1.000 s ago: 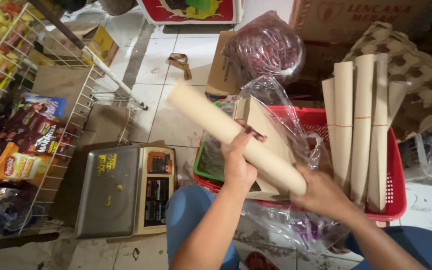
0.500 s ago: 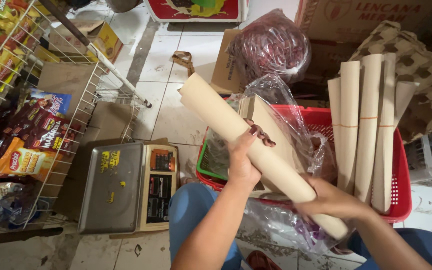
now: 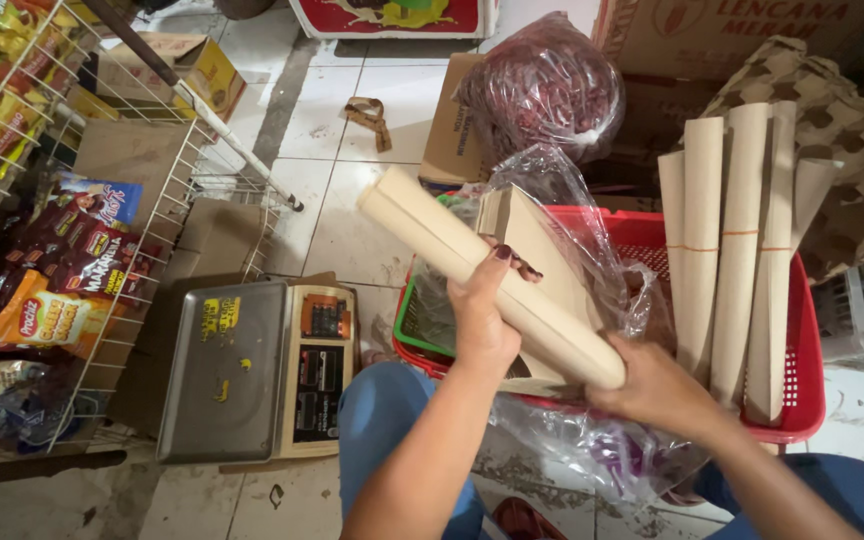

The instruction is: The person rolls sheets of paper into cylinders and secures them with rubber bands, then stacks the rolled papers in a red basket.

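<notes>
White floor tiles (image 3: 352, 215), scuffed and stained, carry a crowded heap of shop stock, seen from above over the person's knees.

A rolled tube of tan paper (image 3: 487, 275) lies slantwise in both hands, above the near left corner of the red plastic basket (image 3: 802, 330). Its far end points up and away to the left of the basket, and its near end sits at the basket's front rim. The left hand (image 3: 482, 320) is wrapped around the middle of the roll, thumb on top. The right hand (image 3: 657, 390) is closed over the near end, cupping it from below.

Inside the basket, just behind the roll, a clear plastic bag (image 3: 562, 225) holds flat brown paper pieces. At the basket's right side several more paper rolls (image 3: 737, 250) stand leaning, banded with thin orange elastic. Beyond the basket's far left corner a bag of dark red goods (image 3: 547, 85) rests on a cardboard box (image 3: 447, 135). Left of the basket, on the floor, sits a metal weighing scale (image 3: 257, 370) with a keypad. Farther left of the basket, a white wire rack (image 3: 152, 190) holds bright snack packets (image 3: 42, 285).
</notes>
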